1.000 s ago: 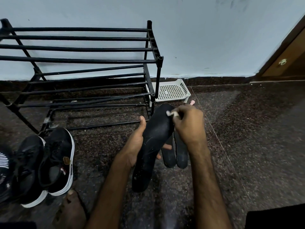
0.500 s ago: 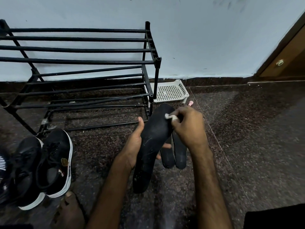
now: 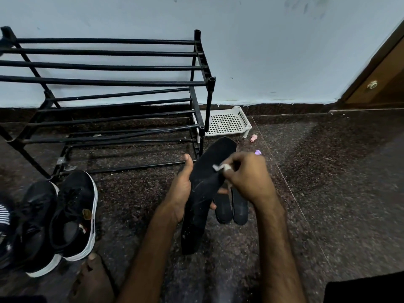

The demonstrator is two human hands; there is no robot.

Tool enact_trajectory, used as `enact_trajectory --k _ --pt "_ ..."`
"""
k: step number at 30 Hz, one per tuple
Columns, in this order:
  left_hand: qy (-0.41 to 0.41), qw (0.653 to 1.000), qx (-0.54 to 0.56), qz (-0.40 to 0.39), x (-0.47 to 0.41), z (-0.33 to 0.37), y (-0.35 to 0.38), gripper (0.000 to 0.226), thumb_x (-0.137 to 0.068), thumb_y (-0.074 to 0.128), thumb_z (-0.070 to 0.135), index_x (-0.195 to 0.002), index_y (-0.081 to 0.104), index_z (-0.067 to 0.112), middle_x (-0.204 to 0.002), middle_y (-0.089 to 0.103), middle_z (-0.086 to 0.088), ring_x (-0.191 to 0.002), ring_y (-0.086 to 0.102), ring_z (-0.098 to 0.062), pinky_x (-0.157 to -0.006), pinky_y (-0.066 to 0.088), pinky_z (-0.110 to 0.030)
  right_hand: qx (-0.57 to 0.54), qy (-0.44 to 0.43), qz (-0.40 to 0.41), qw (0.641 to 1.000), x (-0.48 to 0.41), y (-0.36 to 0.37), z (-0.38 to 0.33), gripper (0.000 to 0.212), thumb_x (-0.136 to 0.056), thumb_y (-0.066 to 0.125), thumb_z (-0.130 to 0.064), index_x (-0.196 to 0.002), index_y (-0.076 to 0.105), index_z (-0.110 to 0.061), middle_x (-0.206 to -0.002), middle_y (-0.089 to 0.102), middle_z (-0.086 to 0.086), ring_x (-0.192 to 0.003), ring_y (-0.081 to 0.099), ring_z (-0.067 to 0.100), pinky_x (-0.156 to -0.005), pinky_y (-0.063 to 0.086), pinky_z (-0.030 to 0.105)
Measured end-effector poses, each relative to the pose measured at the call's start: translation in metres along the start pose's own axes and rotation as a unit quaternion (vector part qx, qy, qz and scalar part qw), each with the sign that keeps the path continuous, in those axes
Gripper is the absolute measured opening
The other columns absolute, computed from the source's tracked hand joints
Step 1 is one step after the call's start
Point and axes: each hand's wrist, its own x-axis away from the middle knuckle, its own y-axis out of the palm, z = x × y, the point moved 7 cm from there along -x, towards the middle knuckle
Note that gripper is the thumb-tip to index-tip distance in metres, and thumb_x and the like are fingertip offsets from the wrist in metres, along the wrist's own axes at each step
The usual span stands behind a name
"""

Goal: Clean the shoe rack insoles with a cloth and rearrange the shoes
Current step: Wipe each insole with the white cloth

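Note:
My left hand grips a long black insole from its left edge, thumb up, holding it tilted above the floor. My right hand pinches a small white cloth and presses it on the insole's upper half. Two more black insoles lie side by side on the floor just behind the held one. A black metal shoe rack stands against the wall at the left with bare rails. A pair of black sneakers with white soles sits on the floor at the lower left.
A white perforated plastic tray lies beside the rack's right end by the wall. Two small pink and purple caps lie on the dark granite floor near it. A wooden door is at the far right. My bare foot is at the bottom.
My right hand with the cloth has slid a little down the insole. The left hand keeps its hold.

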Motion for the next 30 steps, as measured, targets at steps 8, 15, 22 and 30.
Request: enact_trajectory --k 8,15,22,30 --pt "-0.009 1.000 -0.009 0.010 -0.004 -0.007 0.004 0.074 -0.096 0.022 0.066 -0.117 0.064 0.009 -0.086 0.075 -0.015 -0.062 0.071 -0.027 -0.040 0.052 -0.034 -0.006 -0.073 0.090 0.993 -0.011 -0.007 -0.031 0.014 -0.084 0.070 -0.007 -0.094 0.075 -0.015 -0.094 0.067 -0.002 -0.084 0.061 0.010 -0.082 0.050 0.023" --pt "-0.005 0.995 0.054 0.078 -0.006 -0.006 -0.017 0.074 -0.095 0.019 0.069 -0.116 0.066 0.015 -0.104 0.075 -0.013 -0.079 0.074 -0.030 -0.049 0.058 -0.039 -0.118 0.015 0.100 0.988 0.009 -0.009 0.006 0.012 -0.083 0.075 -0.009 -0.089 0.074 -0.019 -0.077 0.069 -0.010 -0.062 0.061 -0.004 -0.056 0.043 0.004" --pt "-0.009 0.995 0.068 0.078 -0.010 -0.008 -0.024 0.084 -0.093 0.012 0.072 -0.118 0.064 0.011 -0.101 0.075 -0.016 -0.075 0.074 -0.032 -0.053 0.059 -0.040 -0.304 0.151 0.108 0.934 0.009 -0.002 0.049 0.010 -0.082 0.078 -0.015 -0.090 0.074 -0.016 -0.080 0.075 0.001 -0.075 0.071 0.018 -0.077 0.060 0.047" --pt "-0.025 0.998 0.041 0.041 -0.007 -0.011 -0.018 0.091 -0.090 0.013 0.075 -0.116 0.066 0.007 -0.093 0.072 -0.019 -0.066 0.069 -0.028 -0.052 0.059 -0.041 -0.335 0.168 0.059 0.925 0.012 0.038 0.042 0.015 -0.068 0.081 -0.027 -0.078 0.070 -0.025 -0.074 0.073 0.004 -0.070 0.067 0.019 -0.075 0.057 0.050"
